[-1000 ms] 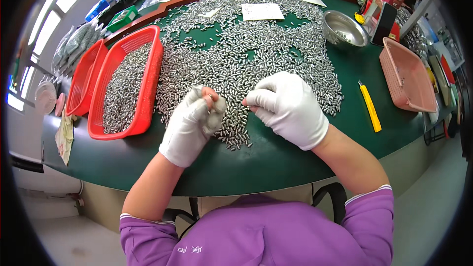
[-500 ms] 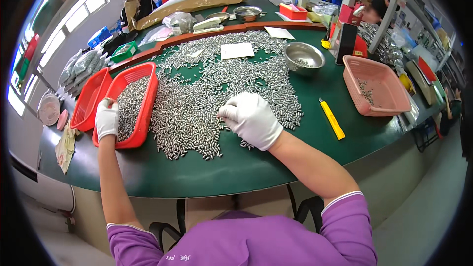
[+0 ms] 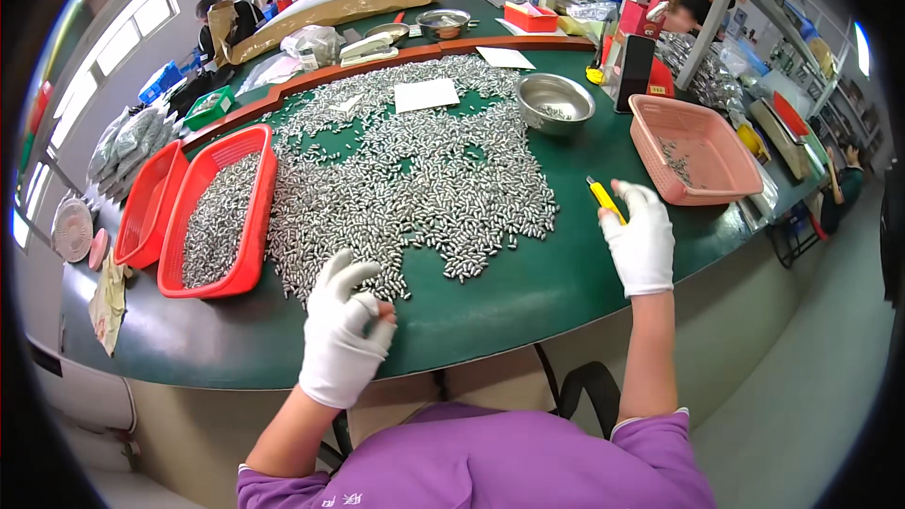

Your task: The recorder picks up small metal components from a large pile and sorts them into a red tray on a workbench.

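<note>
My right hand (image 3: 641, 238), in a white glove, is at the yellow utility knife (image 3: 601, 196) on the green table. Its thumb and fingers are apart on either side of the knife, and the palm hides the lower part. My left hand (image 3: 347, 330), also gloved with bare fingertips showing, hovers over the table's near edge. Its fingers are loosely bent and apart, with nothing seen between them. Just beyond it spreads a wide layer of small silvery metal pieces (image 3: 377, 193). A red plastic basket (image 3: 266, 198) filled with the same pieces stands to its left.
Another red basket (image 3: 141, 217) leans beside the full one. A steel bowl (image 3: 556, 104) and a pink basket (image 3: 698, 155), each with a few pieces, stand right. White paper (image 3: 426, 95) lies on the pieces. A wooden rail (image 3: 349, 72) crosses behind, near a stapler (image 3: 370, 50).
My left hand has left the red basket and come toward the near edge. My right hand has moved from the pieces rightward to the utility knife, its fingers spreading. The view has shifted slightly.
</note>
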The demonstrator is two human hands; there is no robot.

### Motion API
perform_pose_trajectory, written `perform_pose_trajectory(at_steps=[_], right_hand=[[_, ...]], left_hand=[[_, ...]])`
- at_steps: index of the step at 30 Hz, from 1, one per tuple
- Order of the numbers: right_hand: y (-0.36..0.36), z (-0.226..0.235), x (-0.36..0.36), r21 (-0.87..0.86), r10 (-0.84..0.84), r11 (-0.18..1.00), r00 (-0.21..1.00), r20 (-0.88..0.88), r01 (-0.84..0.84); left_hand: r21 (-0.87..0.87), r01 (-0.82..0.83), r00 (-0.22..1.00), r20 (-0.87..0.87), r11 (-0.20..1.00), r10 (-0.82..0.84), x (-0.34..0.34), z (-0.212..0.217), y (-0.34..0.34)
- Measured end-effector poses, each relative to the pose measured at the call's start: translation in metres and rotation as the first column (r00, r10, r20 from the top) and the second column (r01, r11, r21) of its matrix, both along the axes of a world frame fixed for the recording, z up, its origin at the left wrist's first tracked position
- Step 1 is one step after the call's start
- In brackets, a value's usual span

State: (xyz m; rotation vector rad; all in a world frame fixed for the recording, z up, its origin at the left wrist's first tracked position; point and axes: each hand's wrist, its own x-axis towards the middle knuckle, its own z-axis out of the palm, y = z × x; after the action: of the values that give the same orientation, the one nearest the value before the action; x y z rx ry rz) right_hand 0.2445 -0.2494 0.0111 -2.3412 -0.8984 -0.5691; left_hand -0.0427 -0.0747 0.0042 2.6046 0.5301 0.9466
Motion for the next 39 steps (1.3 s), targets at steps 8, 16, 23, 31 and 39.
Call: perform_pose_trajectory(at_steps=[8, 16, 23, 31, 39], right_hand=[[-0.015, -0.036, 0.006, -0.182, -0.214, 0.962, 0.975, -0.054, 0.201], [-0.027, -0.04, -0.014, 0.531, 0.233, 0.847, 0.892, -0.388, 0.01], [-0.04, -0.031, -0.125, 0.254, 0.557, 0.809, 0.551, -0.621, -0.53], [-0.019, -0.039, -0.161, -0.063, 0.598, 0.708, 0.644, -0.477, -0.703], [-0.008, -0.029, -0.173, -0.174, 0.582, 0.712, 0.71, -0.396, -0.68]], left_hand=[[-0.022, 0.022, 0.996, -0.089, 1.0, -0.024, 0.005, -0.021, -0.013], [-0.034, 0.025, 0.994, -0.108, 0.999, -0.028, 0.007, -0.023, -0.011], [-0.043, 0.034, 0.99, -0.135, 0.998, -0.04, 0.009, -0.029, -0.006], [-0.112, 0.024, 0.99, -0.137, 0.993, -0.04, 0.006, -0.029, -0.009], [-0.133, 0.031, 0.988, -0.148, 0.991, -0.051, 0.003, -0.029, -0.007]])
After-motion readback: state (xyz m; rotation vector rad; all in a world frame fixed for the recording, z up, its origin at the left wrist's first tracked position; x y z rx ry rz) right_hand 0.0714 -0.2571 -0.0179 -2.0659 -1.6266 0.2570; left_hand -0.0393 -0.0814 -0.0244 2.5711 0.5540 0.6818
